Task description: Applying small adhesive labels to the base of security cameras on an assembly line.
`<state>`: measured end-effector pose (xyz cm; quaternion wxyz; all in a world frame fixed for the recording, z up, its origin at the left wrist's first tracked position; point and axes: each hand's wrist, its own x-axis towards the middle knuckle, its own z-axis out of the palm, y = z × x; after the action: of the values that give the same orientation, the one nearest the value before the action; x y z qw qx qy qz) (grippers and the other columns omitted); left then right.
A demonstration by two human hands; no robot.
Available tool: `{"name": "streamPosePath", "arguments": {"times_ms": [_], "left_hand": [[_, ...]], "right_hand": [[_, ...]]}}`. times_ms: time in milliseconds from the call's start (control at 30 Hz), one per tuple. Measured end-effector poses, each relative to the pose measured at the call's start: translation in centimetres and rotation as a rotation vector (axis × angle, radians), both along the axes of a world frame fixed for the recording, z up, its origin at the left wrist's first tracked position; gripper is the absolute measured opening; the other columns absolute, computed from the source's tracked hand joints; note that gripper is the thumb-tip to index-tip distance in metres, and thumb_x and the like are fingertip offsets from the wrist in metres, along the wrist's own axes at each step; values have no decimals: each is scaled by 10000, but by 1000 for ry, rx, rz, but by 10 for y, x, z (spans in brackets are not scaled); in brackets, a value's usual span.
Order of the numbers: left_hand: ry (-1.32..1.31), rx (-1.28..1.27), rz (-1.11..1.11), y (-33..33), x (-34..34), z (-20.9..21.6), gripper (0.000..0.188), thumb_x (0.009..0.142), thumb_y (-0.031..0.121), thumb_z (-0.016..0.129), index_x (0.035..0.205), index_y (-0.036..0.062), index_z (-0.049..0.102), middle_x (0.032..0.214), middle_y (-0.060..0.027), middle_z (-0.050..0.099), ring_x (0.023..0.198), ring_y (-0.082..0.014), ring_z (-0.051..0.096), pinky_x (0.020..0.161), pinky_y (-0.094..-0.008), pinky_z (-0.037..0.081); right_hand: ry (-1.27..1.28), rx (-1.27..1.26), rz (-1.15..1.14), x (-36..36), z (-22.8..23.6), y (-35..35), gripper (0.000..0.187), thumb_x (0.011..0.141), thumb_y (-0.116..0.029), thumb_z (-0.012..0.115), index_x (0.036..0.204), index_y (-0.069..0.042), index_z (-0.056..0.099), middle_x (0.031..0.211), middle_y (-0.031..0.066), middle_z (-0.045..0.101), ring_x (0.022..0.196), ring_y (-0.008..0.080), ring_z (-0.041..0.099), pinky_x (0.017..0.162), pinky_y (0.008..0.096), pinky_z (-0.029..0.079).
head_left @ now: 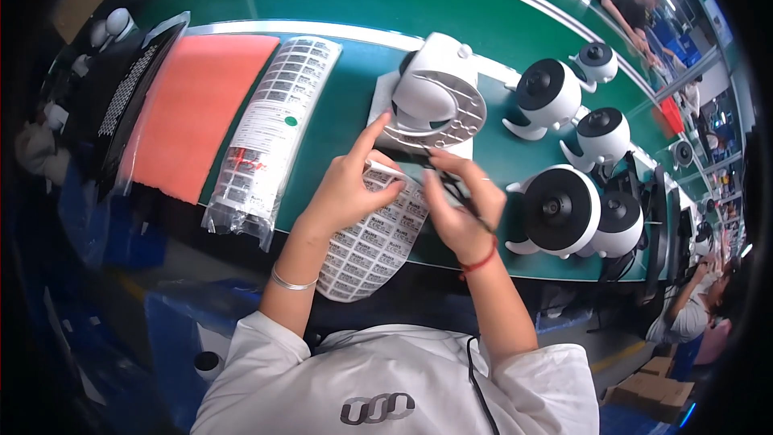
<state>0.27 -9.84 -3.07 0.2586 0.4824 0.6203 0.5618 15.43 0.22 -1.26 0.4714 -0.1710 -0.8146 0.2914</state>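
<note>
A sheet of small printed labels hangs over the table's front edge, and my left hand grips its upper part. The index finger of that hand stretches up to the rim of a white camera body, which lies with its ribbed round base facing me. My right hand, a little blurred, is closed around a slim dark tool. Its kind is hard to make out. The right fingertips are beside the sheet's upper edge, just below the camera body.
Several white cameras with black fronts stand on the green table to the right. On the left lie a bagged stack of label sheets, a pink foam sheet and dark trays. Other people work at the far right.
</note>
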Motion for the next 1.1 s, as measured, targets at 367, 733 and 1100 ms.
{"name": "streamPosePath", "arguments": {"times_ms": [367, 733, 1100], "left_hand": [[151, -139, 42, 6, -7, -9, 782, 764, 217, 787, 1405, -43, 423, 824, -142, 681, 729, -218, 679, 690, -327, 531], [197, -97, 18, 1, -5, -16, 883, 794, 285, 752, 1502, 44, 284, 796, -195, 661, 747, -383, 671, 699, -419, 520], [188, -123, 1, 2, -6, -17, 913, 787, 273, 769, 1521, 78, 262, 857, -170, 673, 726, -343, 674, 708, -396, 524]], "right_hand": [[-1058, 418, 22, -37, 120, 93, 347, 814, -410, 670, 994, -114, 688, 823, 168, 689, 804, 366, 664, 709, 446, 529], [-1181, 868, -338, -151, 92, 217, 247, 761, -341, 704, 831, -108, 749, 806, 121, 707, 750, 314, 696, 649, 436, 545], [-1439, 714, -239, -167, 31, 290, 545, 766, -594, 693, 1040, -124, 713, 1023, 122, 709, 942, 295, 689, 776, 412, 559]]}}
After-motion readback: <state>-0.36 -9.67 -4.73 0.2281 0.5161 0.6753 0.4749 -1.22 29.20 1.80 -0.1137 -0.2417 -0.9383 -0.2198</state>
